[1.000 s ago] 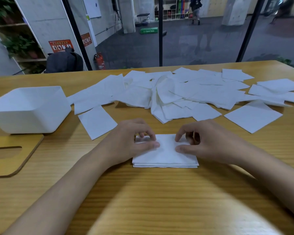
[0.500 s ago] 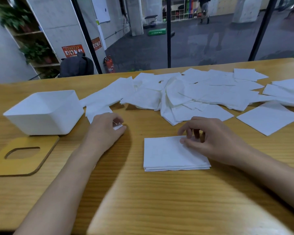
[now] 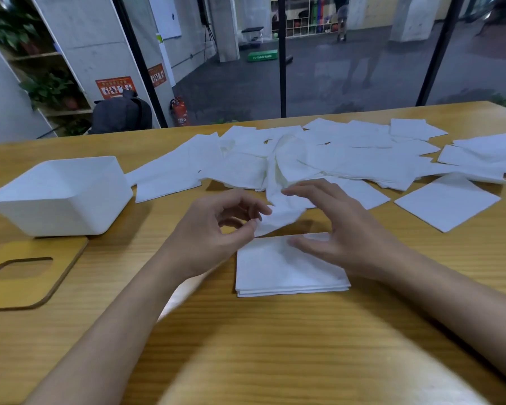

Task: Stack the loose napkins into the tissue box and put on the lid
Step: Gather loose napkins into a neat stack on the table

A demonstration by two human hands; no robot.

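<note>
1. The left hand pinches one napkin by its edge, just behind the stack.
2. The right hand hovers over the stack, fingers loose, empty.
3. The napkin looks light and floppy; best held by two corners.

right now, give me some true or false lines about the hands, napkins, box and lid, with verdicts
1. The left hand pinches a crumpled napkin. True.
2. The lid sits on the box. False: it lies flat on the table in front of the box.
3. A neat stack lies on the table near the hands. True.
4. The right hand grips the box. False: it is open over the stack, and the box stands far to the left.
5. Every napkin is stacked. False: many loose napkins lie spread across the far side.
</note>
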